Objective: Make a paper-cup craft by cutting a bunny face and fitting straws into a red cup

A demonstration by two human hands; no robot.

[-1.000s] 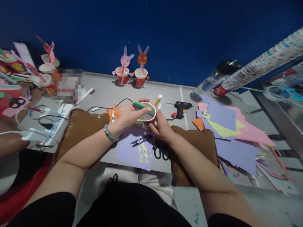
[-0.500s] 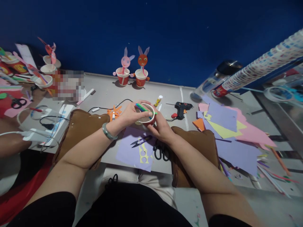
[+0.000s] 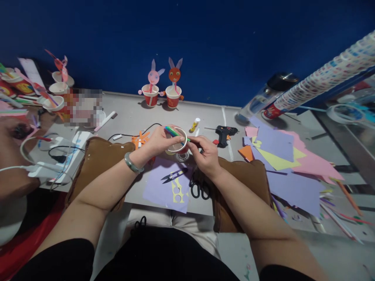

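Note:
My left hand (image 3: 158,141) grips a red and white paper cup (image 3: 177,149) by its left side, thumb over the rim. The cup is tilted with its mouth toward me. Thin green and blue sticks (image 3: 172,132) lie across its mouth under my left thumb; their exact kind is unclear. On the cup's right, a short green end (image 3: 188,139) pokes out, and the closed fingertips of my right hand (image 3: 207,157) pinch at it. Below, thread snips (image 3: 174,175) and a punched yellow strip (image 3: 177,190) rest on purple paper (image 3: 158,191), beside black-handled scissors (image 3: 200,190).
Two rabbit-topped cups (image 3: 150,95) stand against the blue wall. A glue stick (image 3: 194,125) and a glue gun (image 3: 224,135) lie behind my hands. Coloured paper (image 3: 272,146), a bottle (image 3: 263,97) and stacked cups (image 3: 322,74) are at right; a power strip (image 3: 72,156) and another person's arm are at left.
My right hand has let go of the cup's side and moved slightly right, its fingers now pinching at the green end. The cup has shifted a little left in my left hand.

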